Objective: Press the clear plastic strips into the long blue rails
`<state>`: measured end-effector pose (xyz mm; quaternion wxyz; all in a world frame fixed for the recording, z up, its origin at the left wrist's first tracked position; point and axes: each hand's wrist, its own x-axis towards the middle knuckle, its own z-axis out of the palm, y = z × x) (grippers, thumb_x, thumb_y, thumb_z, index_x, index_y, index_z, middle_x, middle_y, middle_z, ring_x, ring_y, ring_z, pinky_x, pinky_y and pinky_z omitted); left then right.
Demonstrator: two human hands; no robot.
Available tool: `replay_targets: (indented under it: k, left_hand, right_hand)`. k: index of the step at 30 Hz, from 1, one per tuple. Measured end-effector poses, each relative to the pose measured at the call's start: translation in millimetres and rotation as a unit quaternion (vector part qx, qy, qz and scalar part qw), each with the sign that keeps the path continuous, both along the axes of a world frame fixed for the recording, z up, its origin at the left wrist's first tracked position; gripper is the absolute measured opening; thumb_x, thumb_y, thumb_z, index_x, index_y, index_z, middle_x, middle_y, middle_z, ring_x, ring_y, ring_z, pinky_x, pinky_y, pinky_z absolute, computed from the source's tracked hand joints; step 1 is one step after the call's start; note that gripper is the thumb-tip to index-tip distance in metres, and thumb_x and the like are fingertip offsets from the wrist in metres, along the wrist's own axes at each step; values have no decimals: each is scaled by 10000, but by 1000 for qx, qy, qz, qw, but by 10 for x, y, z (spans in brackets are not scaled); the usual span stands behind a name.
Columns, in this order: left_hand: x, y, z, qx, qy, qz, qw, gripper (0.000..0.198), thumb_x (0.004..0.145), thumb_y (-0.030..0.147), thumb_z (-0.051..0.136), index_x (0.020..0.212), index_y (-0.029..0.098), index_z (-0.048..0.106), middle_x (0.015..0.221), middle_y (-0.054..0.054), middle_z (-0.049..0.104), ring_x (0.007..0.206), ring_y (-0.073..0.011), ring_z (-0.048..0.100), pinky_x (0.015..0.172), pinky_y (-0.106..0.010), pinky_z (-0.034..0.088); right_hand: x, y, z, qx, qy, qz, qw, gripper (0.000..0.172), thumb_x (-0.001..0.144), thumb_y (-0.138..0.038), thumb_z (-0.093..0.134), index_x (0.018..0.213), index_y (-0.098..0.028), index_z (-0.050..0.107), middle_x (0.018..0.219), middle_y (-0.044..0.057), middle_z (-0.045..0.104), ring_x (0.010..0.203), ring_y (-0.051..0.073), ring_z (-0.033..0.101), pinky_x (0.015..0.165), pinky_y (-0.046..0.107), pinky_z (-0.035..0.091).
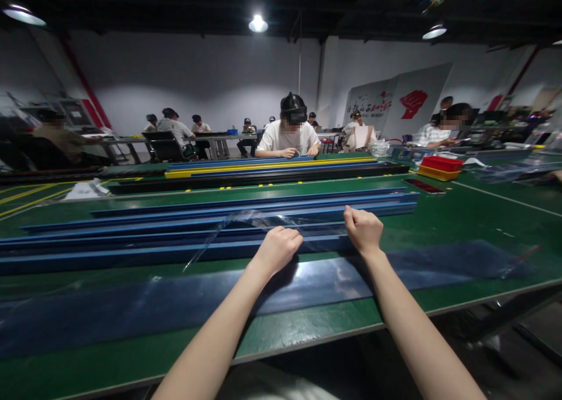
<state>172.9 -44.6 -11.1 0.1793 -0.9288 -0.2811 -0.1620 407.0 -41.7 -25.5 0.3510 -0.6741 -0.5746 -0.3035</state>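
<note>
My left hand (pixel 280 248) is closed in a fist in front of me, above a wide bluish sheet (pixel 184 294) with a glossy surface. To its right, my right hand (pixel 365 231) is closed too, its thumb pointing up. A thin clear plastic film (pixel 248 214) arches up behind my left hand and runs toward my right hand. Both fists appear to grip this film, though the fingertips are turned away from me. Just beyond lie several long blue profile strips (pixel 132 256), roughly parallel to the sheet.
The green table (pixel 465 218) carries long black strips (pixel 263 180) and yellow strips (pixel 276 167) further back. A red tray (pixel 441 164) rests in a yellow one, near a dark red phone (pixel 425 186). A person (pixel 287 133) works across the table; several others sit behind.
</note>
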Motion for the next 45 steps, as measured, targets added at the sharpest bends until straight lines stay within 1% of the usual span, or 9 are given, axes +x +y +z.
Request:
replay_targets:
  k: [2,6,12,20,26,31,34,39,45]
  left_hand:
    - [13,-21,-7,7,-5,19,1000,191,842,105,409,752,150,570,762,-40,624,707,-152,576,640,-265,397]
    - [40,-47,-22,5,-20,53,998,194,836,87,401,750,155,561,727,-43,612,690,-154,568,621,-264,380]
    - [69,-37,-61,-4,-20,78,997,170,830,90,425,763,160,564,712,-34,618,686,-162,582,579,-266,367]
    - [109,6,-156,10,-55,39,998,168,855,196,459,735,170,573,764,-14,646,691,-148,584,615,-268,373]
    - [129,-14,-159,-21,-64,19,998,189,873,218,426,847,166,605,877,-36,661,792,-154,595,687,-277,393]
    - [125,-32,-124,-53,-78,7,996,227,881,287,414,950,180,602,1024,-48,642,923,-156,575,779,-285,391]
    - [119,-29,-121,-61,-97,44,992,275,887,350,394,969,186,598,1069,-43,629,984,-165,555,809,-295,384]
    - [118,-21,-122,-63,-102,112,986,328,896,387,352,986,181,591,1098,-50,616,1021,-181,535,818,-318,379]
    - [127,-32,-144,-58,-99,175,978,390,897,415,314,1060,174,573,1156,-78,584,1076,-223,499,874,-371,365]
  right_hand:
    - [-25,-10,10,-10,-9,31,999,461,897,-338,283,562,-180,556,590,65,587,567,142,468,562,265,258]
    - [-69,-23,41,-27,-31,90,995,374,896,-289,282,613,-196,509,647,64,571,673,170,481,636,268,299]
    - [-78,2,41,-68,-44,150,985,244,865,-246,346,702,-188,519,735,62,588,740,182,490,682,277,313]
    - [-141,5,15,-135,-31,208,968,223,856,-245,386,767,-173,578,768,54,622,755,168,531,695,264,346]
    - [-258,-20,8,-192,-46,269,943,256,857,-298,408,867,-185,637,910,44,664,871,160,557,759,253,378]
    - [-267,-27,31,-215,-26,240,946,298,856,-335,400,891,-209,669,940,34,675,889,154,570,770,233,388]
    - [-241,-36,60,-234,-13,198,952,330,861,-360,379,854,-228,682,897,33,683,858,150,583,731,222,385]
    - [-175,-51,97,-254,-13,96,962,414,870,-387,320,770,-230,690,777,48,680,753,162,601,610,232,354]
    - [-92,-42,105,-261,13,-2,965,365,834,-364,354,805,-238,695,768,58,694,715,183,616,556,251,327]
